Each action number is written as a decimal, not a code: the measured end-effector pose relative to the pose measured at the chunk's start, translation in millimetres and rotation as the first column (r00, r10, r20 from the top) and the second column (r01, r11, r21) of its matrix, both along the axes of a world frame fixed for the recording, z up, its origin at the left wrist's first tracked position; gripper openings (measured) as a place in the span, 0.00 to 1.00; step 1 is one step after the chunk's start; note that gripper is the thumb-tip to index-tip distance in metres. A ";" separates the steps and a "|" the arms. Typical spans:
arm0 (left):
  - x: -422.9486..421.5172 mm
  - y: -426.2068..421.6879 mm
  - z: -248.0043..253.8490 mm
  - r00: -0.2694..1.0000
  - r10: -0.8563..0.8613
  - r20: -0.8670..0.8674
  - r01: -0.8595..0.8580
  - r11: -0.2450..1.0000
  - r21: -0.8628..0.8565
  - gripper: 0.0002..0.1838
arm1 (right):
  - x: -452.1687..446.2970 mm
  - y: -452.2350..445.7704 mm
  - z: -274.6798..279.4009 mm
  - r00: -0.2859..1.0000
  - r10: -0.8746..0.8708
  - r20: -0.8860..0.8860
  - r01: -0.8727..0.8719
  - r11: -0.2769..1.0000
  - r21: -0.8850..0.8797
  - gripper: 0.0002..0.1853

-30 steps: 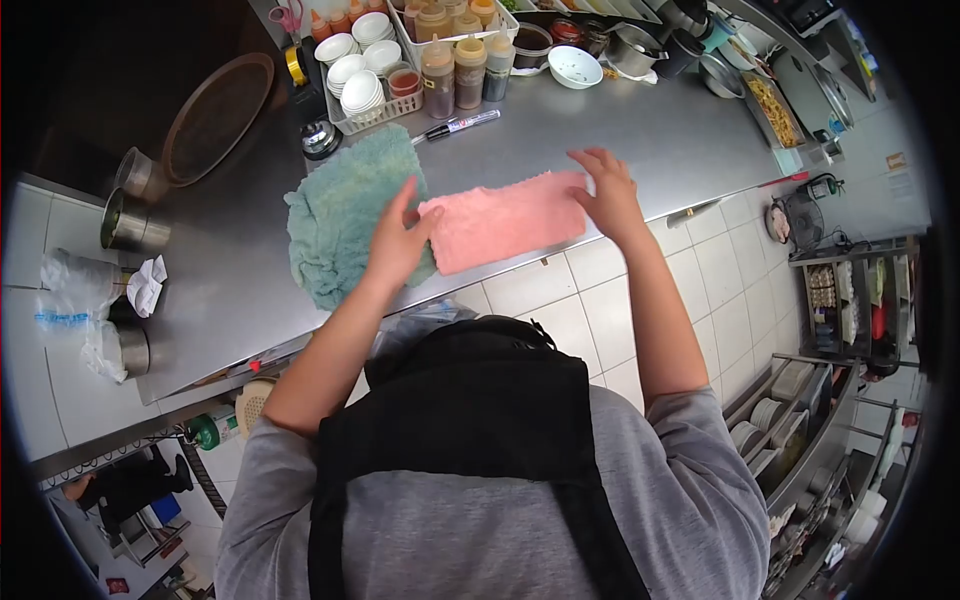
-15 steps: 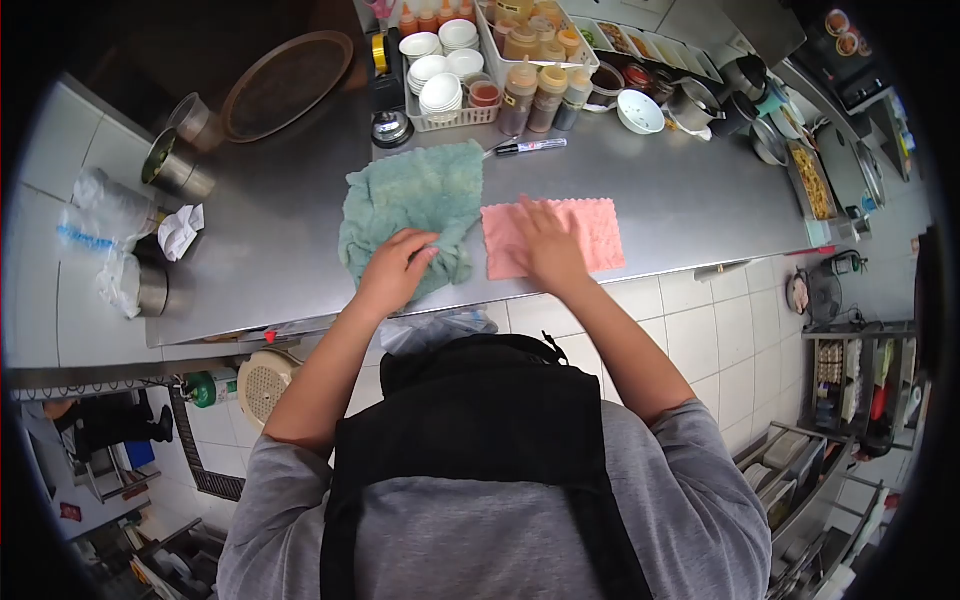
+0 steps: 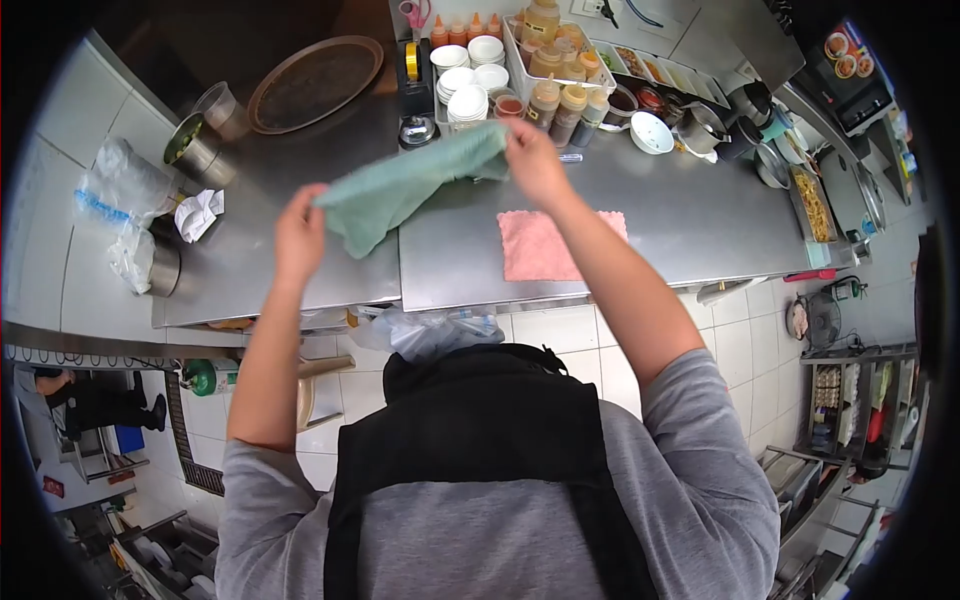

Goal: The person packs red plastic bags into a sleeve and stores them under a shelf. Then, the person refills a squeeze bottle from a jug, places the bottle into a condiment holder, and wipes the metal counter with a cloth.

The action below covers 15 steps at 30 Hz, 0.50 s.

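Note:
A green cloth (image 3: 400, 185) is stretched between my two hands above the steel counter (image 3: 450, 270), its lower part hanging down. My left hand (image 3: 302, 232) is closed on its left corner. At the upper right corner, my right hand (image 3: 532, 160) grips the cloth beside the squeeze bottles (image 3: 570, 110). A pink cloth (image 3: 540, 250) lies flat near the counter's front edge, partly covered from view by my right forearm. The end of a marker (image 3: 570, 157) shows just right of my right hand.
White bowls (image 3: 467, 103) stand in a basket at the back, near a round brown tray (image 3: 315, 85). Metal containers (image 3: 200, 150) and crumpled paper (image 3: 198, 214) are on the left. A white bowl (image 3: 651, 133) stands back right. Another person (image 3: 105, 400) is far left.
The green cloth has gone from lying on the counter to being lifted and spread between both hands. My right hand has left the pink cloth, which now lies flat.

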State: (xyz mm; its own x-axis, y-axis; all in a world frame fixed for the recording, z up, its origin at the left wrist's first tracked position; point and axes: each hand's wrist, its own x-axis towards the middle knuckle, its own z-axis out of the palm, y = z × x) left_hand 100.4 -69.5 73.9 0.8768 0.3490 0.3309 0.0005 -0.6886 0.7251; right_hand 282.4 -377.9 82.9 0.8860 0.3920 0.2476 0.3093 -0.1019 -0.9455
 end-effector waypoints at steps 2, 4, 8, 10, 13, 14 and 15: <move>4.9 15.1 48.6 0.990 -0.124 0.060 0.129 0.989 -0.074 0.13 | 7.0 2.5 44.0 0.998 0.041 -0.057 -0.043 0.998 -0.038 0.12; -6.3 9.5 119.6 0.965 -0.213 -0.154 0.150 0.927 -0.344 0.18 | -15.9 -1.4 109.3 0.959 0.085 -0.271 -0.094 0.995 -0.022 0.14; -8.1 26.3 117.3 0.913 -0.210 0.349 0.407 0.498 -0.765 0.34 | -22.6 -15.6 136.4 0.843 0.316 -0.435 -0.169 0.924 0.344 0.21; -29.9 15.9 66.1 0.897 -0.234 0.374 0.347 -0.149 -0.926 0.50 | -50.7 -29.1 119.6 0.589 0.483 -0.648 -0.131 0.848 0.513 0.25; -94.1 -20.9 -1.0 0.862 -0.488 0.137 0.207 0.092 -0.974 0.49 | -111.3 -65.9 49.5 0.845 0.399 -0.356 -0.504 0.817 -0.280 0.33; -114.6 -33.8 -10.4 0.856 -0.515 0.044 0.198 0.248 -0.948 0.40 | -129.5 -75.6 46.5 0.679 0.488 -0.548 -0.643 0.756 -0.124 0.37; -124.3 -45.7 -0.5 0.848 -0.519 -0.104 0.143 0.414 -0.899 0.32 | -144.1 -84.0 38.8 0.536 0.511 -0.672 -0.537 0.821 0.196 0.28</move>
State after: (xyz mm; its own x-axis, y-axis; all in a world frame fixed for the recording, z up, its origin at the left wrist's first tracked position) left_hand -23.9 -115.3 73.3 0.9624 -0.0634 -0.2641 0.2714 0.2573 0.9274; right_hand 138.3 -461.9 121.6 0.4259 0.8379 -0.3415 -0.3954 -0.1671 -0.9032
